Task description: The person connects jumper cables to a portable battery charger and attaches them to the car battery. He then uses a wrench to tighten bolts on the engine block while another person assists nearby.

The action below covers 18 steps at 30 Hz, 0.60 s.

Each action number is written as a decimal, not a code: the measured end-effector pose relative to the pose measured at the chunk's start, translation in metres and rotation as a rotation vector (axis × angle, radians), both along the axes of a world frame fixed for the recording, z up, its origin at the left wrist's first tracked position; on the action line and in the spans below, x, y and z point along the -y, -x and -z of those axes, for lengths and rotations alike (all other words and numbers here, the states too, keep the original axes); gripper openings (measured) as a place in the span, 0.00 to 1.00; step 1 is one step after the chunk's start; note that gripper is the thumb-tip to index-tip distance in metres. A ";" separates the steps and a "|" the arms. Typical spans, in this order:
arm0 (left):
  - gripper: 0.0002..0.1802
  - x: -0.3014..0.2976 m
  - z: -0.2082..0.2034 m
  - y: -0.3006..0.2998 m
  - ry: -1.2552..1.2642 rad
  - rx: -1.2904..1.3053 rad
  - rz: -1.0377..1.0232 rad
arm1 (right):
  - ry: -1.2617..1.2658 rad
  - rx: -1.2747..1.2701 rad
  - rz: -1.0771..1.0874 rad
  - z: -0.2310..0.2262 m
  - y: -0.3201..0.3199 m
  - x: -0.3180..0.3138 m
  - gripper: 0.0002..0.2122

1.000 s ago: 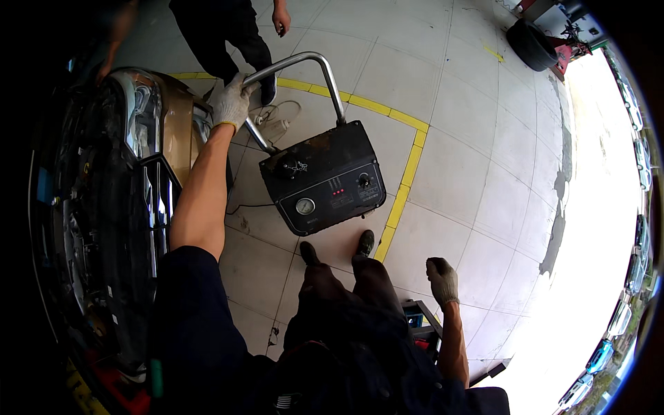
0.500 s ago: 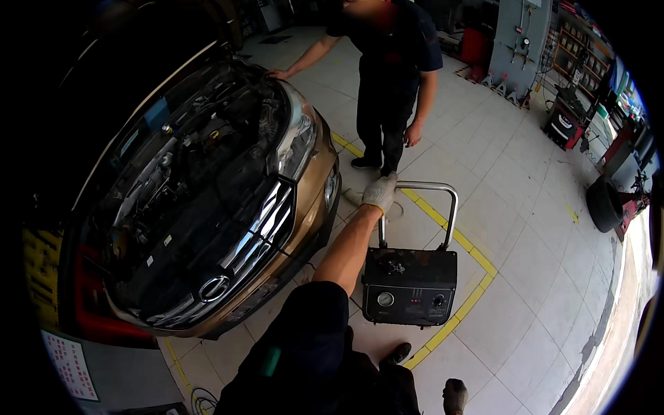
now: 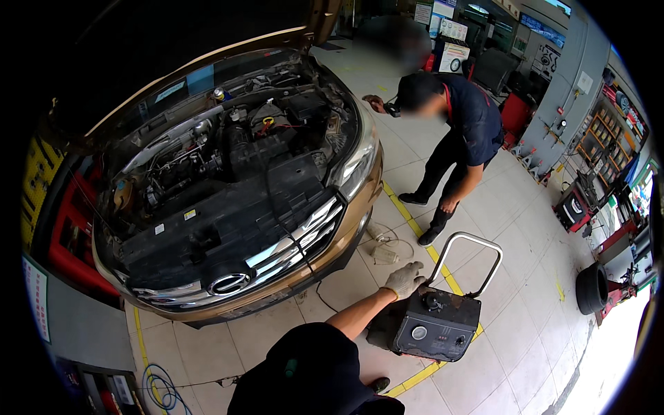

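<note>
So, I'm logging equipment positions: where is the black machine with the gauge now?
In the head view, the black machine stands low, right of centre, below and right of the brown car, beside the person's left hand.

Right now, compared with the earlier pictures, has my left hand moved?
Yes. Judged against the metal handle, your left hand has moved down from the upper bend, now bare, to near the handle's lower end, beside the black machine.
</note>
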<state>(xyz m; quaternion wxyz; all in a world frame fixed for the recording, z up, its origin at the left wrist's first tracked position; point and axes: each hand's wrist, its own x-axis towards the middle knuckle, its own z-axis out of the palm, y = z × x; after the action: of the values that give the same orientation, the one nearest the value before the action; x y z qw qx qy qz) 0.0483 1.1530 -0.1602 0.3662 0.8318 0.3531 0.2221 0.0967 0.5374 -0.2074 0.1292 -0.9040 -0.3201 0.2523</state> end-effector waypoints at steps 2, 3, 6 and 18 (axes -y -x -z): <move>0.20 0.030 0.040 0.085 0.172 -0.032 -0.057 | 0.018 -0.033 -0.054 0.006 -0.001 -0.034 0.15; 0.21 0.046 0.069 0.143 0.246 -0.097 -0.117 | 0.030 -0.069 -0.079 0.007 0.000 -0.052 0.15; 0.29 0.095 0.146 0.336 0.653 -0.618 -0.215 | 0.046 -0.145 -0.174 0.006 0.008 -0.105 0.16; 0.15 0.333 0.189 0.691 1.113 -0.889 -0.867 | 0.100 -0.214 -0.315 -0.010 0.021 -0.182 0.21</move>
<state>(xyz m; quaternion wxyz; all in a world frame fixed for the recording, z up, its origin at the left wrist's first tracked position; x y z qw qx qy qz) -0.6430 0.8202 -0.3492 0.4325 0.3298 0.8118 -0.2127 0.0762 0.7191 -0.1972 0.0765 -0.8159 -0.4293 0.3797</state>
